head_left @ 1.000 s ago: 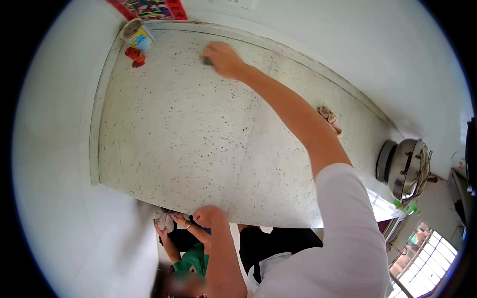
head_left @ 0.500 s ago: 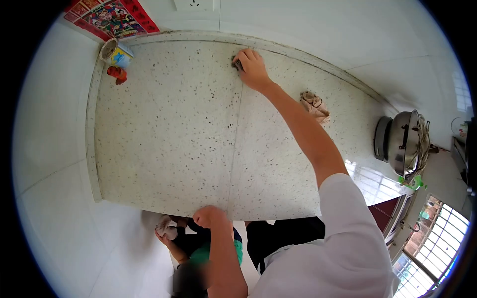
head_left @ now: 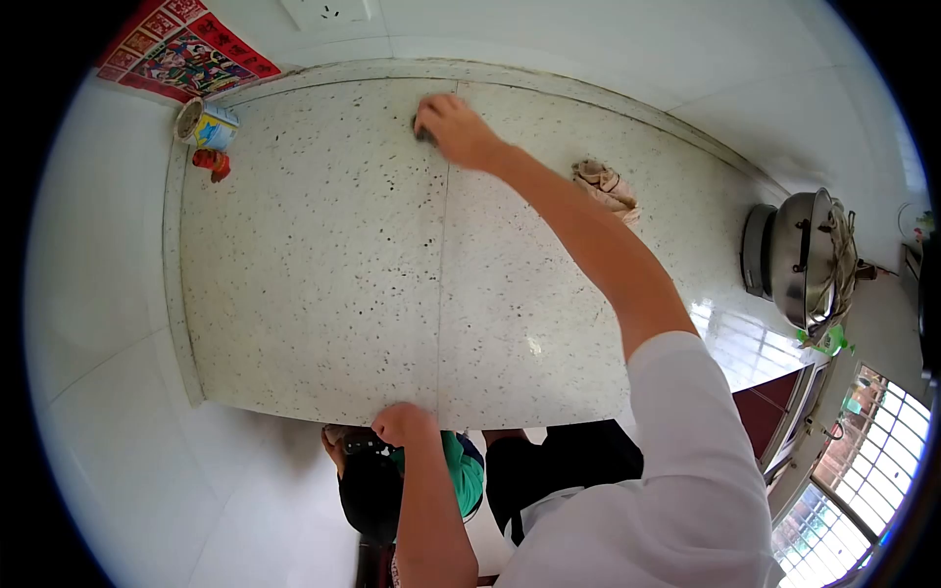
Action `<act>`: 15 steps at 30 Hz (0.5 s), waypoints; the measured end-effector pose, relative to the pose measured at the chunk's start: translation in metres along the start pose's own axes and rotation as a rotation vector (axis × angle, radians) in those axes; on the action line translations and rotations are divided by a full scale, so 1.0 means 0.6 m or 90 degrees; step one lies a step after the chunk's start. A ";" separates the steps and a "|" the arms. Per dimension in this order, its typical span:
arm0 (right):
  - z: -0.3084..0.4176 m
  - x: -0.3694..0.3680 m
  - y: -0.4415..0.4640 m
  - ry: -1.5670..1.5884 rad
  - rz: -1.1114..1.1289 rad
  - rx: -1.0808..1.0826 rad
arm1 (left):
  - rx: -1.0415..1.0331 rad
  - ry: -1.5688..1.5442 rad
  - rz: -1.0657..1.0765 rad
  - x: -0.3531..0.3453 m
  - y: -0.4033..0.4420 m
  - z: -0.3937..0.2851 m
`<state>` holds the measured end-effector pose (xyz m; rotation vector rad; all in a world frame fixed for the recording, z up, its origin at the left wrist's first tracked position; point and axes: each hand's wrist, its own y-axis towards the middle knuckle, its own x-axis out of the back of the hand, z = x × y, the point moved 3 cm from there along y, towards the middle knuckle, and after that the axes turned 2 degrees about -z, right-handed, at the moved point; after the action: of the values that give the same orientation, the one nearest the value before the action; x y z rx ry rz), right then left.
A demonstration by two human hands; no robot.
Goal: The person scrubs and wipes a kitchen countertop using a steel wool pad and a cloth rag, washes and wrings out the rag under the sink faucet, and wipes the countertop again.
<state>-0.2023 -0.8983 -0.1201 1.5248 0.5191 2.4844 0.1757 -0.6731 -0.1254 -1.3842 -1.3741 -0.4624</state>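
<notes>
My right hand (head_left: pixel 454 129) is curled over a dark grey scouring pad (head_left: pixel 424 133) and presses it on the speckled countertop (head_left: pixel 314 255) near the back wall. Most of the pad is hidden under the fingers. My left hand (head_left: pixel 404 423) rests at the front edge of the countertop, its fingers folded into a fist with nothing visible in it. A crumpled beige cloth (head_left: pixel 605 190) lies to the right, beyond my right forearm.
At the back left corner stand a blue and yellow can (head_left: pixel 207 125) and a small red object (head_left: pixel 212 164). A metal pot (head_left: pixel 802 260) sits at the right end. Below the front edge, a person in green (head_left: pixel 461 473) is close to my left arm.
My right hand has slid left along the back of the countertop with the scouring pad. The view has shifted slightly. The person below has moved the head up toward the counter edge.
</notes>
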 end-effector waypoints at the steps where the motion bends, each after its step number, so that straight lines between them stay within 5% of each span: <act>1: -0.018 0.001 0.021 -0.026 -0.043 -0.034 | 0.017 -0.032 0.000 -0.004 0.001 0.001; 15: -0.043 0.024 -0.008 -0.166 -0.028 -0.032 | 0.056 0.004 0.016 -0.006 0.012 0.002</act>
<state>-0.2320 -0.8943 -0.1207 1.7615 0.4361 2.2029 0.1804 -0.6722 -0.1319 -1.3259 -1.3542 -0.3860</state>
